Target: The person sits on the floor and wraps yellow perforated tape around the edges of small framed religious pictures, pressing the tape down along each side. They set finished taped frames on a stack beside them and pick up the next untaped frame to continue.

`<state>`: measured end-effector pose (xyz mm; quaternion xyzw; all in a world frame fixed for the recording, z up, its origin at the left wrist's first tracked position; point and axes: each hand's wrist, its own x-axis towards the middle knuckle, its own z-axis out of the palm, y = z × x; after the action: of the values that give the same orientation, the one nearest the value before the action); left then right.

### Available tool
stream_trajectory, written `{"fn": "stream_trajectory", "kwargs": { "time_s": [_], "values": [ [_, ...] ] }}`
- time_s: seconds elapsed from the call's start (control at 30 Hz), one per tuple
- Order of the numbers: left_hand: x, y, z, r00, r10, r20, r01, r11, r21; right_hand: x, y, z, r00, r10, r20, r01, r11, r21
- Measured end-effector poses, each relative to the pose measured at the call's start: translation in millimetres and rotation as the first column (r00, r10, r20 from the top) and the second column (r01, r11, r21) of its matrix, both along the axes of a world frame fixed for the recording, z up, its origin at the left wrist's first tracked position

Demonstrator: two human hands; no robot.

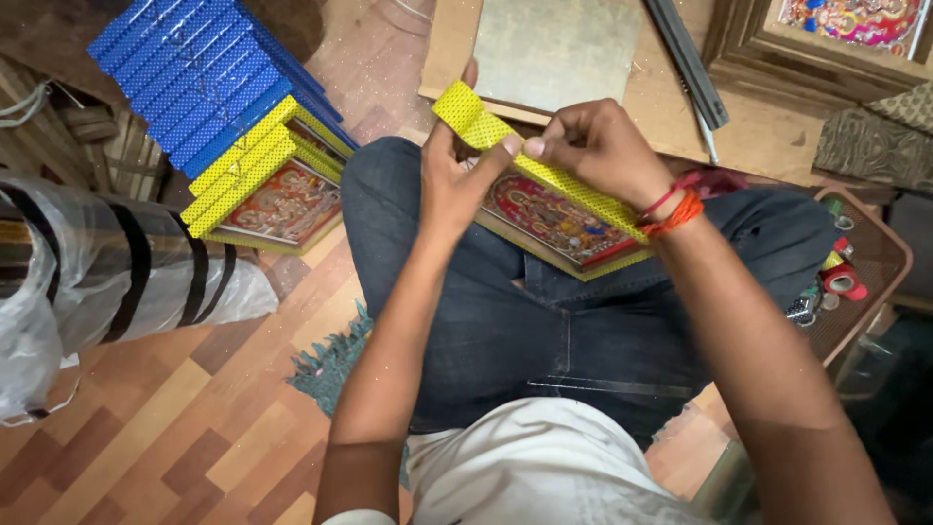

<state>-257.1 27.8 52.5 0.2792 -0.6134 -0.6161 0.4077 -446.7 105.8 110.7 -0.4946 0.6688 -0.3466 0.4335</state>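
Looking down at my lap, my left hand and right hand both pinch the yellow strip, fingers closed on it along the one framed picture resting on my knees. A mesh tray at my right holds tape rolls, count unclear.

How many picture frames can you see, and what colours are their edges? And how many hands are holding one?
Yellow-edged frame on the lap: 1
Yellow-edged frame on the floor: 1
Dark wooden frame at top right: 1
Hands on the lap frame, left hand and right hand: 2
Total: 3 frames, 2 hands. The blue stack is too packed to count.
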Motion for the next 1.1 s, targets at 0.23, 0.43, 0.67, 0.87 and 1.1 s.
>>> {"fn": "stream_trajectory", "kwargs": {
  "time_s": [0.23,0.43,0.67,0.87,1.1],
  "values": [
    [-14.8,14.6,-5.6,0.967,0.251,-0.047,-0.248,0.967,0.061,77.1,42.6,30.2,0.660,-0.276,-0.699,-0.100,0.890,-0.445],
    [-23.3,17.6,-15.0,0.938,0.336,-0.081,-0.319,0.931,0.176,112.6,45.0,9.2,0.549,-0.190,-0.814,-0.081,0.957,-0.278],
    [-19.6,22.2,-23.2,0.919,0.352,-0.180,-0.300,0.917,0.262,95.4,99.2,2.2,0.548,-0.181,-0.816,-0.035,0.971,-0.238],
    [-10.2,32.3,-29.7,0.903,0.371,-0.219,-0.299,0.906,0.299,88.2,163.7,14.2,0.481,-0.224,-0.848,0.109,0.975,-0.196],
    [-7.4,47.1,-27.9,0.865,0.438,-0.245,-0.347,0.875,0.337,104.4,165.2,21.9,0.499,-0.248,-0.830,0.104,0.968,-0.227]
  ]
}}
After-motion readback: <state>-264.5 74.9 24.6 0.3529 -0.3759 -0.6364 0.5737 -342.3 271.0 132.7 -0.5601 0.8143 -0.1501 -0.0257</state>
